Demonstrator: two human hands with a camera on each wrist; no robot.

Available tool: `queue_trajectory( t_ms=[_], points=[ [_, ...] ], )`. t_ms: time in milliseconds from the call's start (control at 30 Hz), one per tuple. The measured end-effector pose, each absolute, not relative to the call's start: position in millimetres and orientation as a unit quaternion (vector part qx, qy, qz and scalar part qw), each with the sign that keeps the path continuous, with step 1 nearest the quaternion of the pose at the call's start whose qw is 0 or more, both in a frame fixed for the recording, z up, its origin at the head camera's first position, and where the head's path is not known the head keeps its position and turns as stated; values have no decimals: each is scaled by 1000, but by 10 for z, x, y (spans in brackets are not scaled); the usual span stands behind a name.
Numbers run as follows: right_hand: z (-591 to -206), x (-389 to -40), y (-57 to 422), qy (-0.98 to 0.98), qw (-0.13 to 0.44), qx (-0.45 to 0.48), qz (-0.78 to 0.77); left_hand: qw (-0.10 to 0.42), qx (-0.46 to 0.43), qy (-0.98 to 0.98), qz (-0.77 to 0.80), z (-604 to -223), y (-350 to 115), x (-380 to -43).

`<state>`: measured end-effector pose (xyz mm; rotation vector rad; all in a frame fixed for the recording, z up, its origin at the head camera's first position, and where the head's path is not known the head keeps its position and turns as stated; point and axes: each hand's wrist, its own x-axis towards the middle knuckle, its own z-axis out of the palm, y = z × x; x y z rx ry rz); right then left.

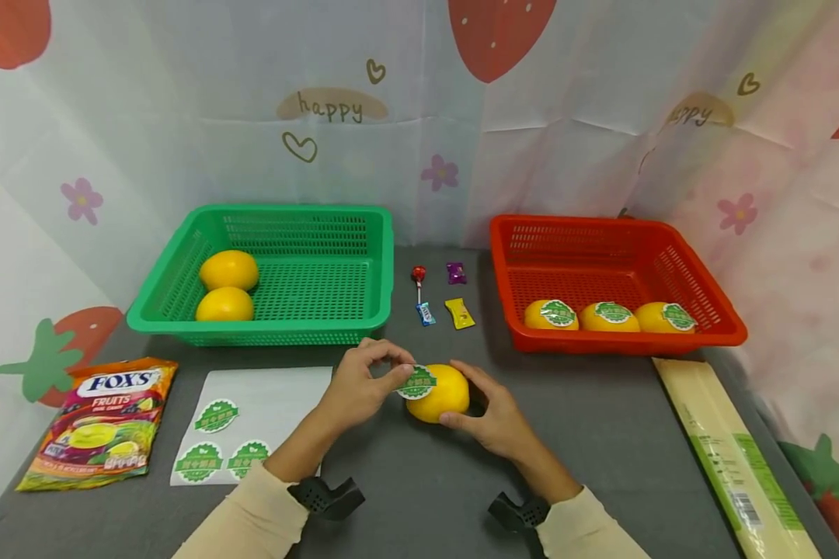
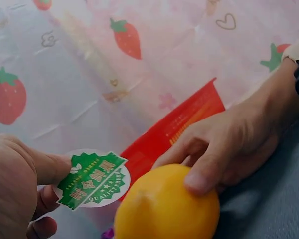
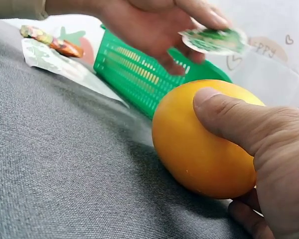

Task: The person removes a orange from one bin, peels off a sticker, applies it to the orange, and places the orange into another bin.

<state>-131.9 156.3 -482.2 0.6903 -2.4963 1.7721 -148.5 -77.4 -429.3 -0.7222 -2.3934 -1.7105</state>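
A lemon (image 1: pixel 446 394) sits at the middle of the near table, in front of the gap between the two baskets; whether it rests on the grey cloth (image 1: pixel 419 489) or is lifted slightly, I cannot tell. The right hand (image 1: pixel 496 415) grasps it, thumb on the near side and fingers round the far side. The left hand (image 1: pixel 363 388) pinches a round green-and-white sticker (image 1: pixel 417 381) by its edge between thumb and fingers. The sticker overlaps the lemon in the head view, but the right wrist view shows a gap between them.

Each wrist wears a black band, below which come cream sleeves (image 1: pixel 252 512). Left of the left hand lies a white sheet (image 1: pixel 287 386) bearing three more stickers (image 1: pixel 217 416), and beyond it a Fox's bag (image 1: pixel 101 427).

Behind, to the left, the green basket (image 1: pixel 266 329) holds two plain lemons (image 1: pixel 228 270) along its left side. The red basket (image 1: pixel 622 340), to the right, holds three stickered lemons (image 1: pixel 607 321) in a row along its front wall. Between the baskets lie a red lollipop (image 1: pixel 418 273), a blue packet (image 1: pixel 426 314) by its stick, a purple sweet (image 1: pixel 456 272) and a yellow sweet (image 1: pixel 459 314). A long pack (image 1: pixel 734 458) lies at the right, and a strawberry-print curtain (image 1: pixel 419 178) hangs behind.
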Motion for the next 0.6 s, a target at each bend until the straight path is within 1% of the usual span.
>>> queue_trajectory(
  t_ms=[133,233,467,600],
  points=[
    [-4783,-1293,1551,-792,4,225,567,24,-238,-786,-570,-4318,-619,-1534],
    [-4842,-1320,1575,-793,-2,221,568,14,-242,-784,-571,-4345,-520,-1553],
    [-4927,-1367,1601,-785,5,240,571,26,-237,-790,-565,-4402,-389,-1553],
    [-4721,-1276,1569,-791,-2,228,568,34,-235,-794,-560,-4448,-362,-1563]
  ],
)
